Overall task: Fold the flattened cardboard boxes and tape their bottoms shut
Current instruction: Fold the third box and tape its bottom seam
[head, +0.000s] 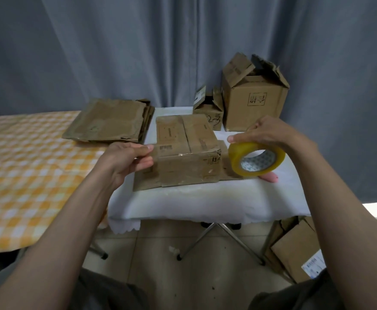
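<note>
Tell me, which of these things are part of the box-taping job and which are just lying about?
Part of the job:
- box being taped, steadied by the left hand
- tape roll, gripped by the right hand
- stack of flattened boxes
- two folded boxes at the back

Lying about:
- pink object behind the tape
- checked tablecloth
- boxes on the floor
- curtain

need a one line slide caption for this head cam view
Left hand steadies an upturned cardboard box on the white table while right hand holds a tape roll beside it.
</note>
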Motion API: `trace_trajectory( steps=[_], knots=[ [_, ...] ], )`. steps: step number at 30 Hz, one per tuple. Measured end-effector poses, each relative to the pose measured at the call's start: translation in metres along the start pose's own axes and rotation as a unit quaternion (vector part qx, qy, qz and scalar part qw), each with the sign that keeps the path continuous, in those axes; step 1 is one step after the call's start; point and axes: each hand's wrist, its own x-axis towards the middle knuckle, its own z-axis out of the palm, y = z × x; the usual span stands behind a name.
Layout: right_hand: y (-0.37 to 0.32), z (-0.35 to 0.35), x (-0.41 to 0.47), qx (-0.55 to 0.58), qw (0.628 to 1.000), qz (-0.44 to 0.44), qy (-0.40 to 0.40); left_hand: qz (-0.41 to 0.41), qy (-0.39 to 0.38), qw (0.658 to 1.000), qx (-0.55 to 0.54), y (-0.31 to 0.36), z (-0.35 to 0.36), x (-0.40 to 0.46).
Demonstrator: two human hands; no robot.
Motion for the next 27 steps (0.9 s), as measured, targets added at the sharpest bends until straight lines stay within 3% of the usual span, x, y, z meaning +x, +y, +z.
trace_trajectory(
  steps=[10, 17, 19, 22, 24, 27],
  knots=[
    [0.010, 0.011, 0.006, -0.010, 0.999, 0.020, -0.042, -0.017, 0.013, 0.997, 0.068, -0.010, 0.003, 0.010],
    [0.011, 0.012, 0.012, -0.033, 0.997, 0.039, -0.065, 0.002, 0.023, 0.973, 0.228, -0.015, 0.000, 0.008],
    [0.011, 0.011, 0.014, -0.030, 0.996, 0.033, -0.076, 0.048, 0.064, 0.933, 0.350, -0.011, 0.001, 0.007],
    [0.011, 0.012, 0.016, -0.015, 0.996, 0.018, -0.081, 0.263, 0.128, 0.831, 0.473, -0.004, 0.022, -0.001],
    [0.012, 0.013, 0.016, -0.002, 0.997, 0.009, -0.071, 0.378, 0.062, 0.796, 0.469, 0.005, 0.053, -0.009],
    [0.012, 0.015, 0.014, 0.020, 0.999, -0.001, -0.043, 0.414, -0.084, 0.771, 0.477, 0.013, 0.103, -0.006]
  ],
)
